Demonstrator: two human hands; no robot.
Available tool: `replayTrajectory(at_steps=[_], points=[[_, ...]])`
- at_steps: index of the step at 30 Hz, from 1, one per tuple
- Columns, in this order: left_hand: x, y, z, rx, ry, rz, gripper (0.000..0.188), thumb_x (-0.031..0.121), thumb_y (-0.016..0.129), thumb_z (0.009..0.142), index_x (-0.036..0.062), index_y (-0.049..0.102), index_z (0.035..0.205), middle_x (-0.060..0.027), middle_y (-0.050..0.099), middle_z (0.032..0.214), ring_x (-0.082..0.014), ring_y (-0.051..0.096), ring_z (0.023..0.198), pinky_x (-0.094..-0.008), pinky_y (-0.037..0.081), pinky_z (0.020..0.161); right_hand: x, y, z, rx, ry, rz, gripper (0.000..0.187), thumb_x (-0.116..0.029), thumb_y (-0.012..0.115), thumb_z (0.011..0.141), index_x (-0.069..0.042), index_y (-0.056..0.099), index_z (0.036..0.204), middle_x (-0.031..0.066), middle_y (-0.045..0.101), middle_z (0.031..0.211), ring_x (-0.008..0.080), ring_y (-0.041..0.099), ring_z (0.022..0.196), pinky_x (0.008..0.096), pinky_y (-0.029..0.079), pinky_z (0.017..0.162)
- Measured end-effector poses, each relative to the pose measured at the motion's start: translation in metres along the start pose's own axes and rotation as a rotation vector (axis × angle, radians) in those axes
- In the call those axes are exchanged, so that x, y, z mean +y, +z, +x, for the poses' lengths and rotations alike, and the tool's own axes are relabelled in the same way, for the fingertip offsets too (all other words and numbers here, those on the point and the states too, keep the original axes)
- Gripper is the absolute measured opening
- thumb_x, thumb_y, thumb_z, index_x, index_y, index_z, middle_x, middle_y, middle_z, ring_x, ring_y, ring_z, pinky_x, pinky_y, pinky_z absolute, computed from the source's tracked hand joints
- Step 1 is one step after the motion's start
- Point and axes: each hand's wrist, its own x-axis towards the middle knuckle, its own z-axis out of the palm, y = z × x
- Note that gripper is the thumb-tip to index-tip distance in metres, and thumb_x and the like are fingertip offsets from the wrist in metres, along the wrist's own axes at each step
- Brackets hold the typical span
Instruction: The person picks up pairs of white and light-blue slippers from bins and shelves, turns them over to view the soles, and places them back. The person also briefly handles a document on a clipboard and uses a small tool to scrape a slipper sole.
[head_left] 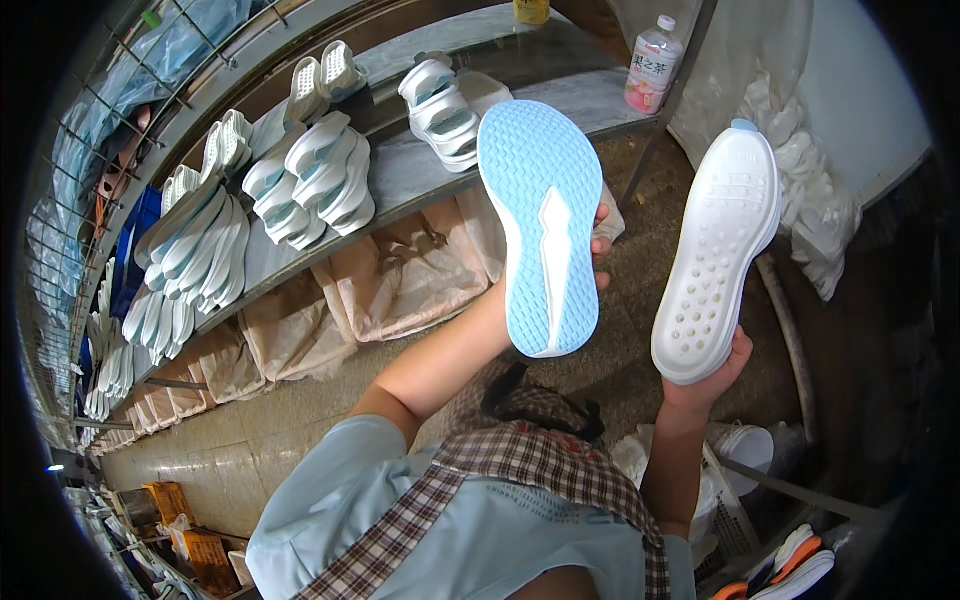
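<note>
Two shoe soles held up, one in each hand, over a factory floor.

Left hand (598, 262) grip is clamped on a light-blue outsole (541, 225), tread side to camera, white arrow-shaped insert down its middle, heel end low, toe pointing up; fingers mostly hidden behind it. Right hand (712, 378) grip is clamped on the heel end of a white midsole (718, 252), dotted with holes, upright, tilted slightly right. The two soles are near each other, not touching. Behind them a long grey shelf (420, 175) carries rows of white soles (315, 180) stood on edge and a white sandal (440, 108). A pink drink bottle (651, 64) stands on the shelf's far end. Beige bags (400, 280) sit under the shelf.
</note>
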Motion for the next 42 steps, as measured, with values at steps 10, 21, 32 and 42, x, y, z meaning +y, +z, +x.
replayTrajectory(at_steps=[10,21,32,42], points=[[-0.006,-0.003,0.001,-0.007,0.061,-0.065,0.049,0.042,0.056,0.084,0.0168,0.048,0.125,-0.0011,0.049,0.122,-0.0162,0.049,0.093,-0.0330,0.042,0.076,0.006,-0.006,-0.006,-0.089,0.096,0.075,0.053,-0.039,0.039,0.087,-0.006,0.045,0.127,0.0095,0.054,0.123,0.0241,0.054,0.111,0.0400,0.042,0.095],[-0.008,0.006,0.001,0.154,0.096,-0.061,0.053,0.046,0.050,0.086,0.0043,0.048,0.119,-0.0078,0.055,0.099,-0.0234,0.054,0.084,-0.0449,0.052,0.073,0.014,-0.005,-0.016,-0.030,0.085,-0.022,0.058,-0.040,0.040,0.085,-0.004,0.041,0.130,0.0110,0.050,0.126,0.0255,0.050,0.114,0.0401,0.040,0.096],[-0.009,-0.035,-0.002,0.306,-0.155,0.152,0.052,0.040,0.045,0.091,0.0004,0.045,0.125,-0.0207,0.050,0.122,-0.0291,0.057,0.103,-0.0423,0.050,0.086,0.029,0.039,-0.019,-0.671,-0.388,-1.328,0.073,-0.060,0.030,0.089,-0.004,0.037,0.135,0.0240,0.020,0.141,0.0358,0.031,0.126,0.0450,0.027,0.102],[-0.019,-0.035,0.001,0.313,-0.193,0.148,0.051,0.037,0.050,0.089,0.0004,0.046,0.124,-0.0195,0.053,0.119,-0.0287,0.058,0.101,-0.0421,0.051,0.084,0.032,0.046,-0.013,-0.702,-0.305,-1.130,0.076,-0.058,0.009,0.091,-0.001,0.036,0.135,0.0242,0.021,0.143,0.0350,0.024,0.132,0.0426,0.022,0.106]])
